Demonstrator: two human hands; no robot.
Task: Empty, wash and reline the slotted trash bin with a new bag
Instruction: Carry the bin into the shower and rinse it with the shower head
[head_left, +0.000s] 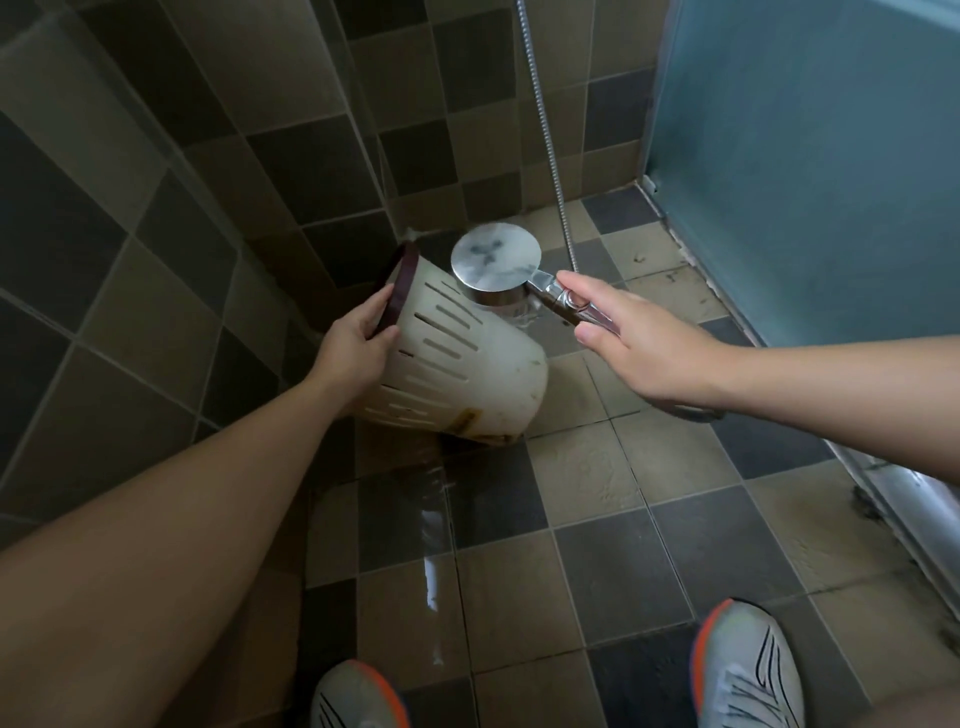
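The slotted trash bin (467, 364) is cream plastic with a dark maroon rim. It lies tilted on its side on the tiled floor, its mouth turned to the left wall and its stained base toward me. My left hand (358, 345) grips the bin by the rim. My right hand (639, 338) holds the handle of a chrome shower head (496, 262), whose round head hangs just above the bin's upper side, face down. Water runs off the bin and down the floor toward me.
A metal shower hose (545, 130) hangs down the back wall. A frosted blue glass door (805, 156) and its metal track (893, 493) close the right side. Tiled walls stand left and behind. My two shoes (748, 670) are at the bottom edge.
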